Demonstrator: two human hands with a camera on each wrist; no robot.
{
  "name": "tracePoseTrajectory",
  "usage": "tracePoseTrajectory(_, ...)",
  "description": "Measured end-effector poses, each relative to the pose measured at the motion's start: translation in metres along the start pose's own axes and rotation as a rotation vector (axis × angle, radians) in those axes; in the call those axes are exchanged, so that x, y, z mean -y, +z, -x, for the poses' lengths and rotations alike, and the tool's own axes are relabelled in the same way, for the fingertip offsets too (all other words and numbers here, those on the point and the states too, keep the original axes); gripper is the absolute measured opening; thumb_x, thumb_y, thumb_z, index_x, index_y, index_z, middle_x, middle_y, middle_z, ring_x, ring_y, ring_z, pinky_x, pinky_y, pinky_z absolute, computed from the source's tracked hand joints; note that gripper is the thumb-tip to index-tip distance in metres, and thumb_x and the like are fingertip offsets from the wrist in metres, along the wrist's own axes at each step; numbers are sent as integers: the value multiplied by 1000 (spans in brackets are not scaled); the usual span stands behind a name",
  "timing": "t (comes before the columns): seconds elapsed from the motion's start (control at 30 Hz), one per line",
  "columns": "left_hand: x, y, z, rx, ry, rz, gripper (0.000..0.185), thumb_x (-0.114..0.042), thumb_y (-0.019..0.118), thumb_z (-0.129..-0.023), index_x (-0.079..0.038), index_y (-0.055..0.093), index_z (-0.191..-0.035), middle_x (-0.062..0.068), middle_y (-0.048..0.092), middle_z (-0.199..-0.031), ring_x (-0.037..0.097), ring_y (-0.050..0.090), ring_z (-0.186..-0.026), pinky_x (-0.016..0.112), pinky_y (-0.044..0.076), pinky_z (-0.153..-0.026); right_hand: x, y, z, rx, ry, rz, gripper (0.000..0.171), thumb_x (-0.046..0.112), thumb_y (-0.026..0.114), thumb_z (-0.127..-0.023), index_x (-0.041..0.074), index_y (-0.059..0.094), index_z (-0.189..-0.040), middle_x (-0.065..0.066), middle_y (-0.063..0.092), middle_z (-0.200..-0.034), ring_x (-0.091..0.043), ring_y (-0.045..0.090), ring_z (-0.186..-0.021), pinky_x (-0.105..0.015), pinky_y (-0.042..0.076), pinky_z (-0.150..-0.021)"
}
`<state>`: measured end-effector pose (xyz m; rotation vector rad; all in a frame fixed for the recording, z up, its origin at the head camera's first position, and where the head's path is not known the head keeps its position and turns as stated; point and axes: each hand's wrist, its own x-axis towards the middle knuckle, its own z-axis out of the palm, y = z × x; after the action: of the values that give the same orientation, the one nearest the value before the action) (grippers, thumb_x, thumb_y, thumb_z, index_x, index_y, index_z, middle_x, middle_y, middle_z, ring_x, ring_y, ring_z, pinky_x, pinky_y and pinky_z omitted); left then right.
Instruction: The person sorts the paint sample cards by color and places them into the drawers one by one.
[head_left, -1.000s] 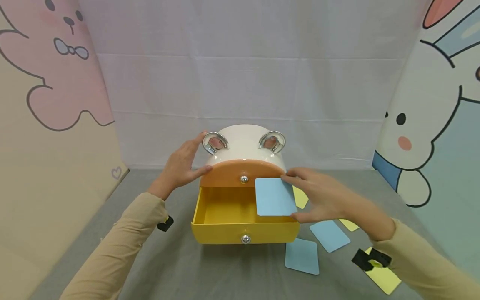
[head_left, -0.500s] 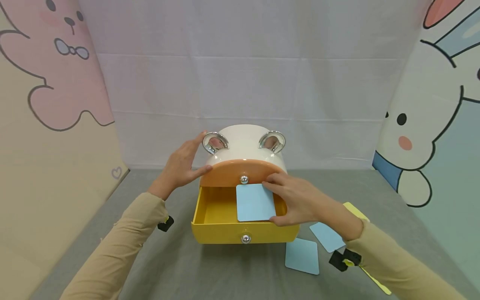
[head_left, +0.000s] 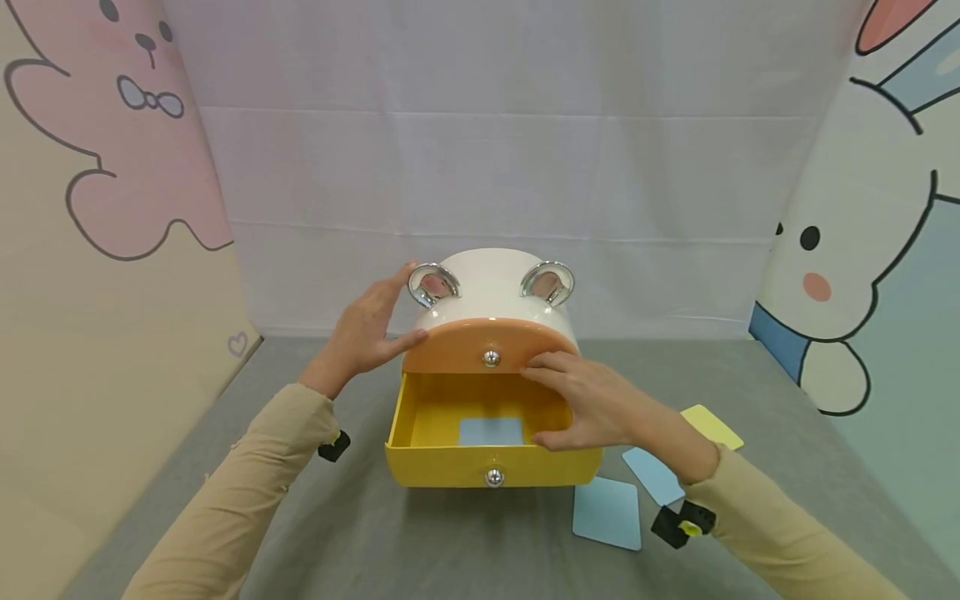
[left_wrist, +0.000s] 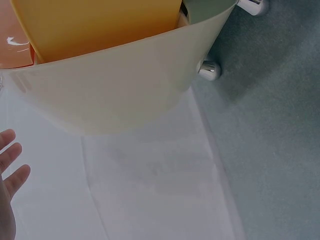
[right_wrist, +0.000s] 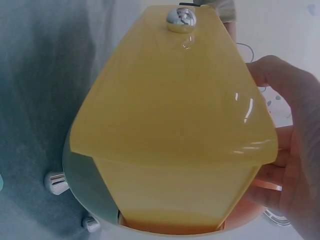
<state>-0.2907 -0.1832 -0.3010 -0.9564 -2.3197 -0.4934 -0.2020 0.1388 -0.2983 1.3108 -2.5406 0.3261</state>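
While empty, right hand [head_left: 592,404] (fingers relaxed) over yellow drawer [head_left: 491,465], left hand [head_left: 367,329] touching cabinet [head_left: 491,287]

Blue cards: three [head_left: 491,431]; yellow card: one [head_left: 711,426]; drawer box: one [head_left: 495,287]; hands: two [head_left: 363,333].

From my left wrist cam: cream curved plastic cabinet body [left_wrist: 125,95] fills the top, w/ the yellow drawer side [left_wrist: 95,25] above it. Two small chrome feet [left_wrist: 209,70] sit on grey felt tabletop [left_wrist: 270,150]. My left hand [left_wrist: 10,175] at left edge, fingertips only, straight.
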Motion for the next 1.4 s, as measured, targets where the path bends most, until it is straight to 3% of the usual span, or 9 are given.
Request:
tracePoseTrajectory(0.43,1,1,0,4,3,12,90,-73,33,-80,-14,16,-146,13,39,-139,32,45,-115,51,42,-87,0,-11,9,-29,53,-65,62,41,73,-70,10,55,-121,-2,53,-120,-18,53,-103,-36,47,-84)
tracePoseTrajectory(0.83,1,1,0,12,-6,8,91,-73,32,-80,-14,16,-147,14,40,-138,32,45,-114,51,42,-87,-25,-18,64,-59,208,-66,68,38,75,-69,10,50,-127,-3,52,-124,-23,51,-109,-47,46,-84)
tracePoseTrajectory(1.03,1,1,0,11,-6,12,90,-73,33,-80,-14,16,-147,13,40,-139,32,45,-114,51,42,-87,-32,-8,93,-29,280,-44,68,44,74,-70,8,52,-124,-8,53,-122,-28,49,-110,-51,45,-83)
tracePoseTrajectory(1.13,1,2,0,9,-5,10,90,-73,34,-80,-15,16,-147,15,42,-136,32,46,-112,50,43,-85,-31,4,106,23,334,-60,69,46,73,-70,7,52,-123,-11,53,-121,-32,49,-111,-52,44,-83)
tracePoseTrajectory(1.4,2,2,0,5,-7,9,90,-73,33,-80,-15,16,-147,15,43,-135,32,47,-111,51,44,-84,-29,49,133,185,430,-136,75,53,71,-69,4,52,-122,-8,53,-119,-26,53,-105,-46,47,-81)
